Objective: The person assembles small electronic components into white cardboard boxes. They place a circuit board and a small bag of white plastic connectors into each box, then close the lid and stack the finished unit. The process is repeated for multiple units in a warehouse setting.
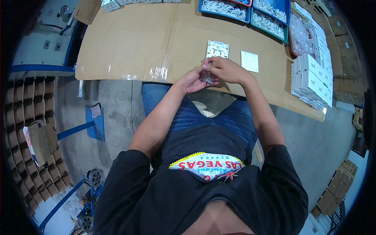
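Over the near edge of the table, my two hands meet around a small clear plastic bag (206,77). The fingers of my left hand (190,80) are closed about its lower part from the left. My right hand (228,70) pinches at its upper end, and those fingertips partly cover it. What the bag contains is too small to make out. Just beyond my hands lies a white square plate with fittings (217,49) on its face. A plain white square panel (250,62) lies flat to the right of it.
Blue and green trays (250,24) of small white pieces stand at the back right. Stacked white boxes (311,80) line the right end of the cardboard-covered table (129,47), beside a bin of clear plastic bags (302,37). A divided cardboard rack (33,103) is at the left.
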Available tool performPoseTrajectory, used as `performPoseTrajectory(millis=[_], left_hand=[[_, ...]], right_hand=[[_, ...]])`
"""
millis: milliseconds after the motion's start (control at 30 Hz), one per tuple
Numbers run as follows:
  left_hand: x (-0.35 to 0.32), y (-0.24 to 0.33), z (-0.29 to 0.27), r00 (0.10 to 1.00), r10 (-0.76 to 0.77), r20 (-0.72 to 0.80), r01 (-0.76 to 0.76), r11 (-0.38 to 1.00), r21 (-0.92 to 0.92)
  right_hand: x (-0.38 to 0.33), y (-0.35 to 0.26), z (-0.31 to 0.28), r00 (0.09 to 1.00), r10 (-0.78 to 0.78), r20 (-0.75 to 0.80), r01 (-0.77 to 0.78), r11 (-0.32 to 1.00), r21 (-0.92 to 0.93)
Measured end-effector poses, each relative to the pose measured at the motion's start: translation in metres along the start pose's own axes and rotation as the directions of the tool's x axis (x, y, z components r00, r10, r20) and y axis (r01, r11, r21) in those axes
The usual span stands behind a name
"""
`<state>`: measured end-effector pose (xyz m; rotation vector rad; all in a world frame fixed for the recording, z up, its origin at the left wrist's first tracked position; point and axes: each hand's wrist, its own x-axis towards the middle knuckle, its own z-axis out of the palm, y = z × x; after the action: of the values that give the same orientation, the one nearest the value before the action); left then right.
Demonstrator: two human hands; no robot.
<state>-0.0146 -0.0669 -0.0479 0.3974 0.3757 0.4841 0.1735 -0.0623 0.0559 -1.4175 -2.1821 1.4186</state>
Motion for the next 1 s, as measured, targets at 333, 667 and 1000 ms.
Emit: performPoseTrajectory(millis=[333,667,1000], left_hand=[[0.005,-0.002,-0.009,1.000,-0.018,0.011,0.018,0.998,-0.064],[0.006,0.000,-0.012,0.998,-0.040,0.056,0.046,0.993,-0.113],[0.004,0.004,-0.003,0.997,-0.046,0.062,0.057,0.982,-0.183]], right_hand=[[0.000,0.001,0.001,0.995,0.097,0.033,-0.102,0.979,0.177],[0.004,0.022,0.006,0.995,-0.037,-0.093,0.049,0.990,0.131],[0.007,0.029,0.008,0.999,0.043,-0.005,-0.042,0.985,0.167]])
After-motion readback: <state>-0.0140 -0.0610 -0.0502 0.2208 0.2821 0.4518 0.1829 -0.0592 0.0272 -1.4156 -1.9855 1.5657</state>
